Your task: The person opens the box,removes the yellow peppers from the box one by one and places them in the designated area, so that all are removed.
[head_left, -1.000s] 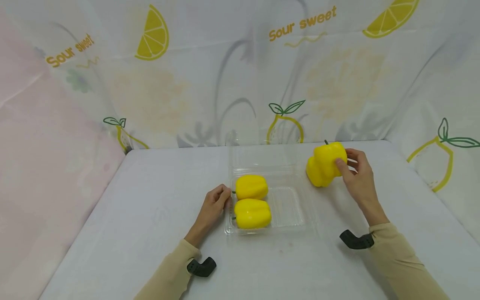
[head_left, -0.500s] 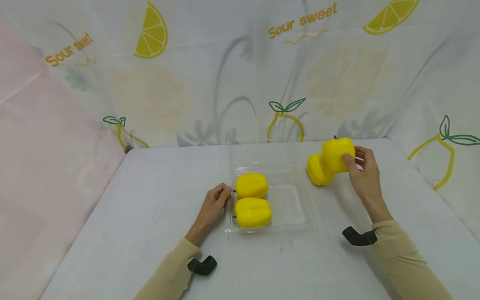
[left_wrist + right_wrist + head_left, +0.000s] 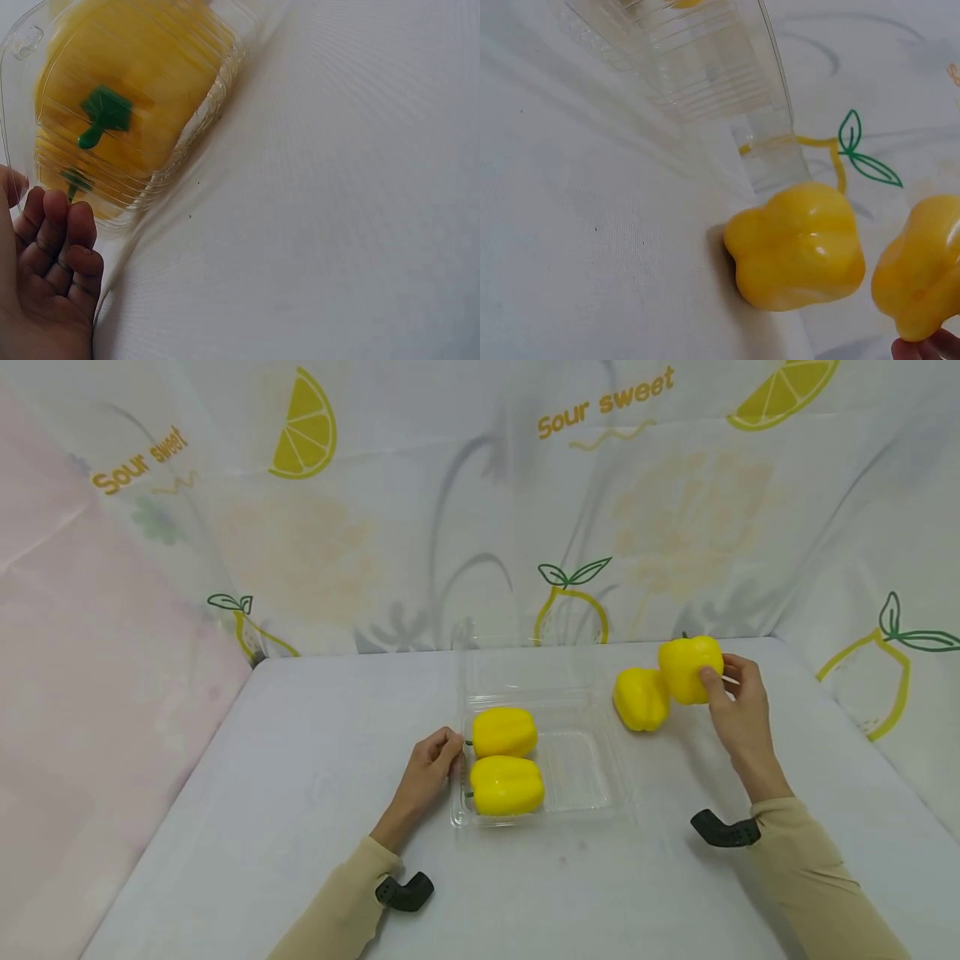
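My right hand (image 3: 738,710) grips a yellow bell pepper (image 3: 690,670) by its right side, stem up, just right of another yellow bell pepper (image 3: 641,699) that lies on the table. In the right wrist view the held bell pepper (image 3: 922,266) shows at the right edge, with only fingertips in sight. My left hand (image 3: 427,768) pinches the left rim of a clear plastic clamshell container (image 3: 585,768). Inside its left half lie two yellow bell peppers, one farther back (image 3: 504,732) and one nearer (image 3: 507,785), stems pointing left. Green stems (image 3: 107,109) show through the wall in the left wrist view.
The container's clear lid (image 3: 528,668) stands raised at the back, near the printed cloth backdrop (image 3: 405,527). A white cloth covers the table (image 3: 315,827). A black device (image 3: 726,829) sits at the right wrist, another black device (image 3: 405,892) at the left.
My right hand has moved right with its bell pepper, away from the one on the table, which now shows more fully. The left hand and the container have stayed in place.
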A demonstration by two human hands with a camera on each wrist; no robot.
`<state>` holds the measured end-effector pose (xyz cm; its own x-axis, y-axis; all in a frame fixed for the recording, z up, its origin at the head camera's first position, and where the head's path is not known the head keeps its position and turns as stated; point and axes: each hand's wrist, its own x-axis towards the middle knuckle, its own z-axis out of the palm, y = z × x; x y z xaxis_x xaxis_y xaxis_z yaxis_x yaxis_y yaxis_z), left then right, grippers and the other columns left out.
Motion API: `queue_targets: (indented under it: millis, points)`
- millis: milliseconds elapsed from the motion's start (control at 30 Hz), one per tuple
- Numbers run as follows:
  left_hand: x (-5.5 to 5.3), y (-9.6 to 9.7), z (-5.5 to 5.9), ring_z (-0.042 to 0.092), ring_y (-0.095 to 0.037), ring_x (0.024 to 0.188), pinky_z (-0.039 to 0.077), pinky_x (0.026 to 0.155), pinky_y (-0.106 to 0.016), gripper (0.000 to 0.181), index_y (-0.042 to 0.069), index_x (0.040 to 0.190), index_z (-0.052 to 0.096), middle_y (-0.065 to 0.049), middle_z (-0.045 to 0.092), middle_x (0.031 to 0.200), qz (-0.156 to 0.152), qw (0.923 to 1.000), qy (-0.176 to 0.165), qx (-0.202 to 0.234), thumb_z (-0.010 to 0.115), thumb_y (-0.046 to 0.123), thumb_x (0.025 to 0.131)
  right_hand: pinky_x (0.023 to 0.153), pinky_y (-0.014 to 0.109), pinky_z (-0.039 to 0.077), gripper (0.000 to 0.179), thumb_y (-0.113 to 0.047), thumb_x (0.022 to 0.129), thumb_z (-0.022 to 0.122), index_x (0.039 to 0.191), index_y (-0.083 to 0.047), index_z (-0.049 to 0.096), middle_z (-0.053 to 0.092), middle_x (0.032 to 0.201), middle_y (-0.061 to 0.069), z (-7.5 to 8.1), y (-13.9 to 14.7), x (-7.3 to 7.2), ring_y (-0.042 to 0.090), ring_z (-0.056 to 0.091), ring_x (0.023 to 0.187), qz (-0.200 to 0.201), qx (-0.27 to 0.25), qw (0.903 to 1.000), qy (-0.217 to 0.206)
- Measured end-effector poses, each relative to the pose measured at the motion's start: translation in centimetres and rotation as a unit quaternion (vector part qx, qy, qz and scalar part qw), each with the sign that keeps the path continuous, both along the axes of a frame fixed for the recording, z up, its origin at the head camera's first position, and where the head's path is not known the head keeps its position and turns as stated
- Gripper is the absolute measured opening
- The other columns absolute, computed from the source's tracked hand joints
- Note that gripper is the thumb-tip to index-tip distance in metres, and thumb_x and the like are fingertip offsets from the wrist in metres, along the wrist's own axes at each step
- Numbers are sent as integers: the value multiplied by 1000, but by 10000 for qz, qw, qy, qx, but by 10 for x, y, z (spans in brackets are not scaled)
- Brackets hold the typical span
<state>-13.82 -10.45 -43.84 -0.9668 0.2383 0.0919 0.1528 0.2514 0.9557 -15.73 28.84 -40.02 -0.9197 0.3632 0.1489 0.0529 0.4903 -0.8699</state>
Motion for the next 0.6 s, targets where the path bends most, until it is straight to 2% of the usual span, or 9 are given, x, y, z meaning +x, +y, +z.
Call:
queue_targets:
  millis: [367, 600]
  points:
    - [0, 0, 0, 41, -5, 58, 34, 55, -17, 24, 0, 81, 52, -2, 46, 65, 20, 10000, -7, -23, 45, 14, 100, 102, 52, 37, 61, -41, 99, 38, 144, -3, 25, 34, 145, 22, -4, 6, -2, 38, 36, 126, -18, -61, 9997, -217]
    - [0, 0, -1, 40, -6, 56, 34, 52, -17, 25, -1, 81, 52, -4, 46, 64, -4, 9999, -2, 117, 45, 14, 100, 103, 55, 36, 62, -41, 99, 36, 145, -2, 23, 32, 146, 24, -6, 7, -2, 40, 37, 126, -5, -95, 9993, -350]
